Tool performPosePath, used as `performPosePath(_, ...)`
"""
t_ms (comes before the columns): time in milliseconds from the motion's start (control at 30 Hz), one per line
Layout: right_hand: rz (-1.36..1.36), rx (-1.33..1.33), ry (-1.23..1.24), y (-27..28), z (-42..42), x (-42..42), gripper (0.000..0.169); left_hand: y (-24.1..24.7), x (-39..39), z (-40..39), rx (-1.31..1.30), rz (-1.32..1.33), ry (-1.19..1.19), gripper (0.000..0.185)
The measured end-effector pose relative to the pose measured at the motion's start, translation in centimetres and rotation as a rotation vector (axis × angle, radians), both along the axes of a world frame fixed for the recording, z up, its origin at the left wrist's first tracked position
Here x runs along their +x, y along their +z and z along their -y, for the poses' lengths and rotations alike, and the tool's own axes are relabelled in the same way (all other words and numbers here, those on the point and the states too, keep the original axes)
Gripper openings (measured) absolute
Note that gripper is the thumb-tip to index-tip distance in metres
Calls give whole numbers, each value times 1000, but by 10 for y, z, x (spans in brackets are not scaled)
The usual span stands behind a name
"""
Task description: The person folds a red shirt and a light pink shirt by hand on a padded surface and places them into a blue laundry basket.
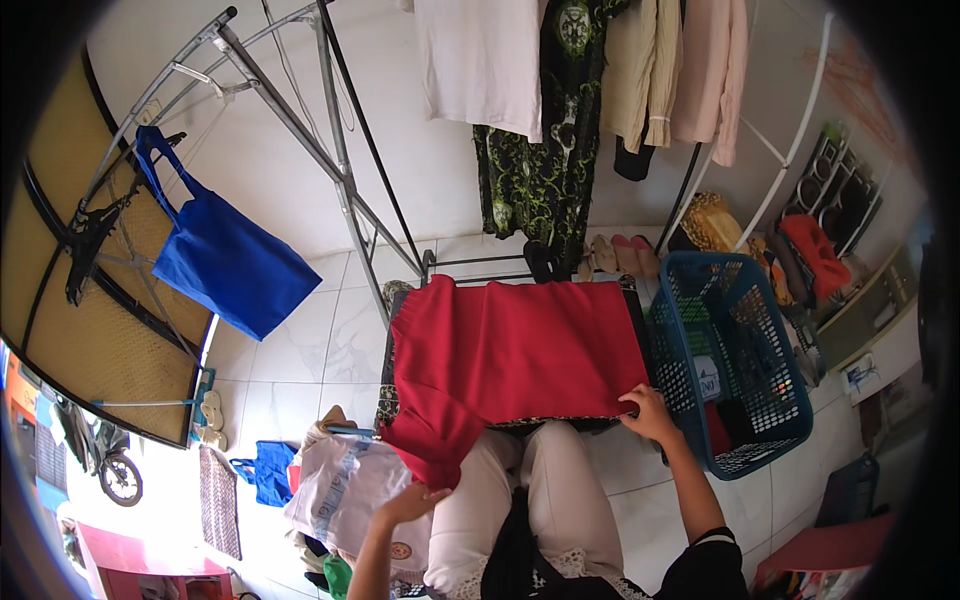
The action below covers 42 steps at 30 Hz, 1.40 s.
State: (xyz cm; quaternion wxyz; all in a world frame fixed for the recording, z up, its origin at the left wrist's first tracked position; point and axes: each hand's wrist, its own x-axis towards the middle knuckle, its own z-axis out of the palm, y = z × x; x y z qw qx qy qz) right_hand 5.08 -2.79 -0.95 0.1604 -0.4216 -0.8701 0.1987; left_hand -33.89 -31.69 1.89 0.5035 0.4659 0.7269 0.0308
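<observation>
A red knit top lies spread over a low, dark-patterned padded board before my knees. Its body reaches to the right, and one sleeve hangs off the near left edge towards my lap. My left hand grips the cuff end of that sleeve, beside my thigh. At the near right corner, my right hand pinches the hem between thumb and fingers. Most of the board is hidden under the cloth.
A blue plastic laundry basket with some items inside stands at the right. White clothing is piled at the left. A blue tote bag hangs from a metal rack. Garments hang at the back, above sandals.
</observation>
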Motion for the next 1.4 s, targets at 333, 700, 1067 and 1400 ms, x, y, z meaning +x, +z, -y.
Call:
performPosePath(333,-185,-165,-356,-16,-54,6,26,37,-10,-40,255,-631,-84,45)
performPosePath(700,-103,-127,-455,-37,-74,-4,45,21,29,-56,-17,-234,-520,49)
performPosePath(1067,11,3,-500,-45,-94,-60,39,-76,-105,-140,936,-758,538,32)
performPosePath(1400,-128,-86,-679,-39,-110,-27,30,-87,-99,-135,959,-443,933,31)
